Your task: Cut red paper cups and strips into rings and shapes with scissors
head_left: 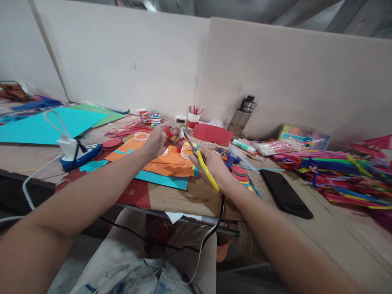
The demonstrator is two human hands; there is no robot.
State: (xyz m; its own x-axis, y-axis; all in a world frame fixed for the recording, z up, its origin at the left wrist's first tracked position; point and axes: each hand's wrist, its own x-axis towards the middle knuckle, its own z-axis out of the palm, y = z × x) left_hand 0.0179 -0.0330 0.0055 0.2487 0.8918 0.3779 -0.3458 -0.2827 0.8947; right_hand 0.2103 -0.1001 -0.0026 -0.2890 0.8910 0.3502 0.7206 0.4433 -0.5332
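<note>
My left hand (162,141) is closed around a small curved red paper piece (168,131) with a white part beside it, held above the orange sheets. My right hand (212,165) grips yellow-handled scissors (206,169), their metal blades pointing up and left to the paper piece; whether they touch it is unclear. Beneath my hands lie orange sheets (171,168) over a turquoise sheet (165,179). A white paper ring (186,151) sits between the hands, and another pale ring (141,136) is left of my left hand. Fingers partly hide the held piece.
A blue glue gun (233,157) and stacked coloured discs (239,173) lie by my right hand. A phone (284,192) and pipe cleaners (343,175) are on the right. Behind stand a bottle (240,118) and a cup (193,119). A boat-shaped power strip (81,157) sits left.
</note>
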